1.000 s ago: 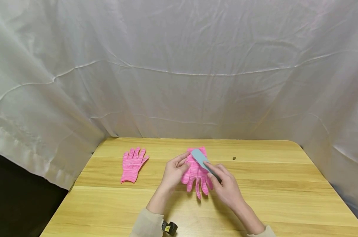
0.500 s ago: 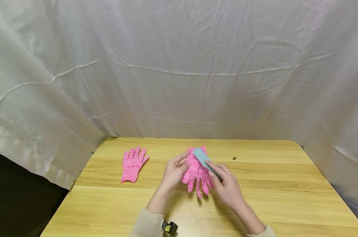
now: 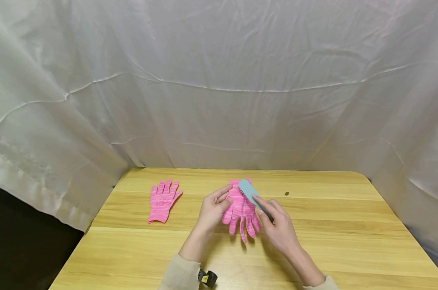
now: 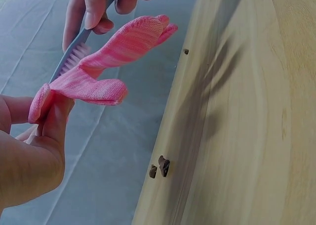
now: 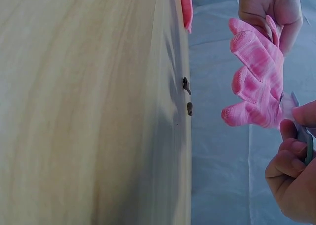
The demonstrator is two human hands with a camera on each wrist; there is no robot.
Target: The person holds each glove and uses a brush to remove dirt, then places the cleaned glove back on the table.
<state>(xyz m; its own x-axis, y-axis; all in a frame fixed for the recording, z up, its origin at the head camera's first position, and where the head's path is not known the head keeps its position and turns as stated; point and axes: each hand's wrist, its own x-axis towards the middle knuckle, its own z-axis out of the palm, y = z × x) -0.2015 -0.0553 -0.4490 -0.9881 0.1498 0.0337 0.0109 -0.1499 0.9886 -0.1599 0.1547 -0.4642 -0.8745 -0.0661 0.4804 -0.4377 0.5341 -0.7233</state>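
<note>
A pink streaked knit glove [image 3: 237,211] is held above the table by my left hand [image 3: 211,210], its cuff away from me and its fingers hanging toward me. In the left wrist view, the left thumb and fingers pinch the glove [image 4: 103,90] along one side. My right hand [image 3: 278,225] grips a blue-grey brush [image 3: 248,191] by its handle. The brush's pale bristles [image 4: 74,58] face the glove and touch it. In the right wrist view, the right fingers [image 5: 289,160] curl round the handle; the brush head is mostly hidden behind the glove.
A second pink glove [image 3: 162,202] lies flat on the wooden table [image 3: 132,257] to the left. One small dark bit [image 3: 287,193] sits right of the hands; more dark crumbs [image 4: 163,165] show in the wrist views. A grey curtain [image 3: 219,121] stands behind the table.
The brush has shifted slightly to the right and away from me across the held glove. My left hand has stayed in place, and the second glove lies where it was.
</note>
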